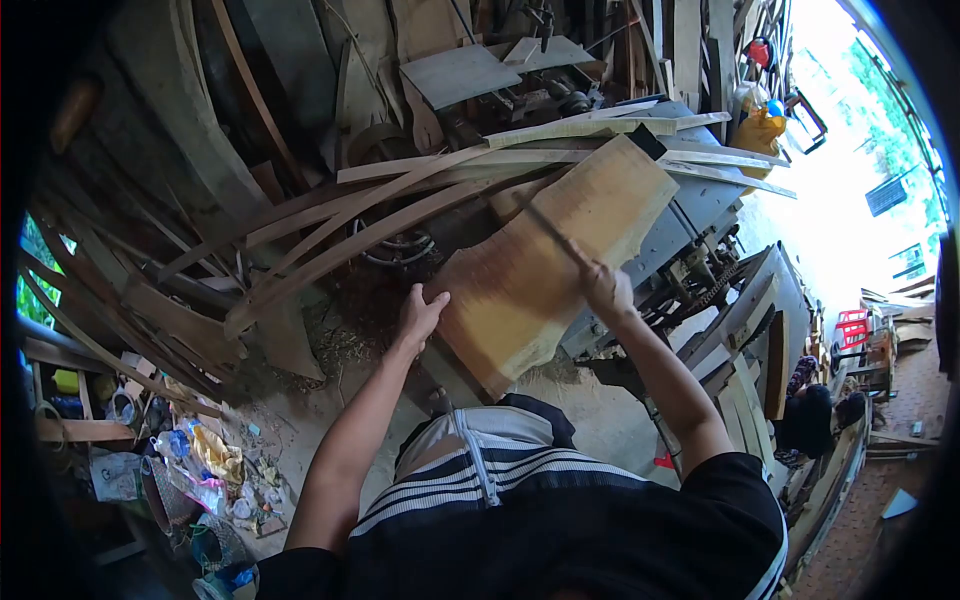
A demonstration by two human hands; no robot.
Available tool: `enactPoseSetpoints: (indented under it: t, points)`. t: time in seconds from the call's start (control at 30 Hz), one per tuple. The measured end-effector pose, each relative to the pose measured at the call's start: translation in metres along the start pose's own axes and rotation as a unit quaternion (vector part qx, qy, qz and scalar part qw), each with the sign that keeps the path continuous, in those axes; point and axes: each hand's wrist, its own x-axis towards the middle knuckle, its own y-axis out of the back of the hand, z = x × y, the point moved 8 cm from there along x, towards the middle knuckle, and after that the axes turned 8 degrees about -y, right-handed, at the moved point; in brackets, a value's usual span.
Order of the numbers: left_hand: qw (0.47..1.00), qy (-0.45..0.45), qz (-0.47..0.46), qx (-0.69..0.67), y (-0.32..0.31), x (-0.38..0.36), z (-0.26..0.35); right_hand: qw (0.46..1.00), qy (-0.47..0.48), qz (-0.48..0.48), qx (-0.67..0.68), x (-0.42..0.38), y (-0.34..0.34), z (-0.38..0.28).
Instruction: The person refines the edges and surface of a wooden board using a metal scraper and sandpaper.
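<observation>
A broad wooden slab (560, 260) with wavy natural edges lies slanted in front of me, its near end close to my waist. My left hand (425, 312) grips its left edge, the thumb towards the top face and the other fingers partly hidden. Closed around the handle end of a long, narrow, dark tool (548, 226), my right hand (606, 290) is over the slab's right side. The tool extends up and left across the slab; whether it is a file or a blade I cannot make out.
Long thin wooden strips (400, 205) cross behind the slab. A grey metal machine table (690, 215) stands beneath and right of it. Boards (690, 60) lean at the back. Clutter and bags (215, 455) cover the lower left floor. A person (805, 420) is at far right.
</observation>
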Motion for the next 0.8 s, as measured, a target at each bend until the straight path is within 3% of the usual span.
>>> enactPoseSetpoints:
  t: [0.03,0.1,0.17,0.23,0.3,0.37,0.4,0.43,0.5,0.57,0.63,0.7,0.77,0.8]
  points:
    - [1.000,-0.002,-0.001,0.000,-0.003,-0.003,0.000,0.999,0.002,-0.040,-0.018,-0.007,0.006,-0.015]
    - [0.998,0.001,-0.011,-0.064,-0.017,-0.013,0.008,0.999,0.008,-0.018,-0.033,0.005,0.008,-0.005]
    - [0.997,0.017,-0.010,-0.076,-0.028,-0.017,0.018,0.994,-0.108,-0.020,-0.026,0.035,0.022,0.035]
    - [0.997,-0.009,-0.006,-0.075,-0.038,-0.017,0.029,0.985,-0.149,0.090,0.013,0.051,0.031,0.080]
    - [0.998,0.011,-0.014,-0.068,-0.043,-0.013,0.024,0.983,-0.122,0.137,-0.020,0.045,0.014,0.080]
    - [0.997,0.006,-0.019,-0.079,-0.043,-0.009,0.019,0.993,-0.072,0.031,-0.090,0.022,-0.001,0.032]
    - [0.997,0.008,-0.018,-0.079,-0.042,-0.010,0.021,0.995,0.033,0.094,-0.023,0.000,-0.009,0.011]
    - [0.996,0.011,-0.021,-0.085,-0.041,-0.013,0.026,0.999,0.031,0.033,-0.008,-0.017,-0.002,-0.016]
    - [0.996,0.015,-0.027,-0.088,-0.040,-0.017,0.038,0.998,0.057,0.007,0.025,-0.027,0.013,-0.023]
    - [0.995,0.015,-0.004,-0.097,-0.036,-0.022,0.043,0.998,-0.056,0.010,-0.022,-0.001,0.017,0.018]
    - [0.995,0.016,-0.011,-0.093,-0.036,-0.016,0.037,0.988,-0.088,0.122,0.043,0.024,0.022,0.062]
    - [0.996,0.016,-0.009,-0.092,-0.035,-0.016,0.035,0.985,-0.160,0.068,-0.006,0.023,0.027,0.048]
    - [0.992,0.038,-0.029,-0.113,-0.036,-0.016,0.039,0.992,-0.115,-0.023,-0.044,0.004,0.012,0.006]
    - [0.992,0.041,-0.024,-0.115,-0.035,-0.015,0.038,0.999,-0.025,0.025,0.030,-0.014,0.008,-0.017]
